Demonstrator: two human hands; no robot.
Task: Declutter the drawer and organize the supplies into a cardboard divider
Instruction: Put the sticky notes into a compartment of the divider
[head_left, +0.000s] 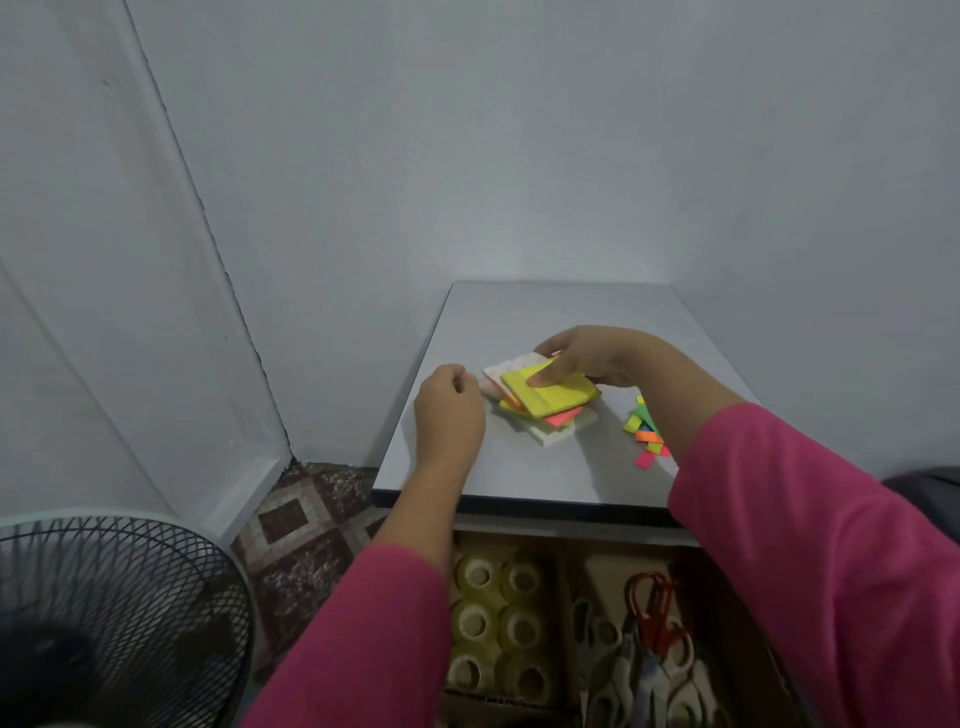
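- We see our right hand gripping a yellow pad of sticky notes, thumb pressed flat on its top face and fingers curled round its far edge
- That yellow pad sits askew on top of a loose stack of sticky-note pads: an orange-pink pad shows beneath it, a white pad lies at the bottom, and a pale pad pokes out at the far left
- The stack rests on the grey tabletop, roughly at its middle
- Our left hand hovers just left of the stack, fingers curled into a loose fist with nothing in it that we can make out; whether it touches the pads we cannot tell
- To the right of the stack, a scatter of small coloured page flags in green, yellow, orange, blue and pink lies on the tabletop, partly hidden by our right pink sleeve
- Below the table's front edge the open drawer holds a cardboard divider
- Its left compartment is filled with clear tape rolls in two columns
- The compartment to the right holds several pairs of scissors, one red-handled, the others white-handled
- A black fan grille stands at lower left, over a patterned floor
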